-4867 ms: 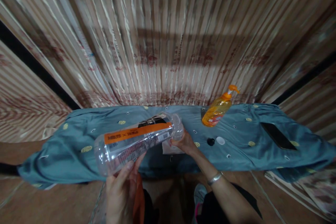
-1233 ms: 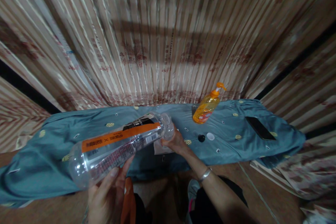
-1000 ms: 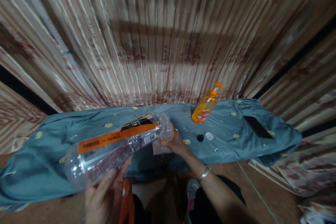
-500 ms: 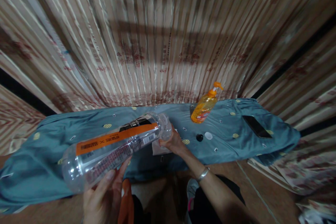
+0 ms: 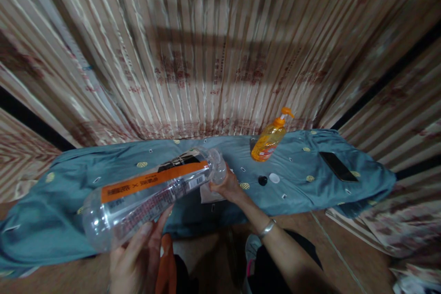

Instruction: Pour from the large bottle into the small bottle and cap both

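While the left hand [image 5: 139, 253] clasped the bottle [image 5: 148, 198] near its base, the right hand [image 5: 230, 186] gripped its neck. It lay aslant.

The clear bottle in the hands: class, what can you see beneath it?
Below the clear bottle, the patterned teal cloth shows and, near the bottle's neck, part of a pale flat item. The bottle and right hand cover the rest.

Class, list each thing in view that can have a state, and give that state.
Big bottle: held at a slant; cannot tell whether capped
Left hand: holding the bottle's body
Right hand: gripping the bottle's neck
Bracelet: worn
Cloth: spread, wrinkled
Pump bottle: standing, pump fitted
Phone: lying flat, screen dark
White disc: lying flat
Small black thing: on the cloth
Curtain: hanging in folds
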Demonstrator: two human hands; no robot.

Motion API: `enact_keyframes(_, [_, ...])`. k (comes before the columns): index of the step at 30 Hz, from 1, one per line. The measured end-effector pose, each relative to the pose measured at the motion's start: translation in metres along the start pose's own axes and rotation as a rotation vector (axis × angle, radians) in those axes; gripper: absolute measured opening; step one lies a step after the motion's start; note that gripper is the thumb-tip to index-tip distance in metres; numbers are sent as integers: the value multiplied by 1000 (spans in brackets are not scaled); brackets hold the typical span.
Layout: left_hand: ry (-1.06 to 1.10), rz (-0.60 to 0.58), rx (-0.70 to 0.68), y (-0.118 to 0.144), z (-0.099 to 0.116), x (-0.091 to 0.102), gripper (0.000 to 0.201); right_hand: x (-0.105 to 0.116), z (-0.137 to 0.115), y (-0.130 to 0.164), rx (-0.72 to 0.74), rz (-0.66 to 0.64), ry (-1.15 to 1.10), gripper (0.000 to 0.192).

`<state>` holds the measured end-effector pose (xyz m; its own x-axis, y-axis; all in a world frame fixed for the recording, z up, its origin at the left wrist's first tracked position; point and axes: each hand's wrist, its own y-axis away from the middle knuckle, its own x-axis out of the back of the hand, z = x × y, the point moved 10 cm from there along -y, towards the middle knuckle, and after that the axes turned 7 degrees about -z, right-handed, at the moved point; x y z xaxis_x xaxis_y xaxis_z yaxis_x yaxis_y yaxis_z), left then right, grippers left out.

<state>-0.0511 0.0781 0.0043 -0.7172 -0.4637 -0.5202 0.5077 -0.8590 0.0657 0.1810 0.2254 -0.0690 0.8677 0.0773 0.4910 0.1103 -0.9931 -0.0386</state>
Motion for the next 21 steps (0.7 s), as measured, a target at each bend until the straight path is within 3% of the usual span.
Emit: enact_keyframes(21, [11,11,-4,-2,-1,3,60,-3,4,0,29,-13,-56,68])
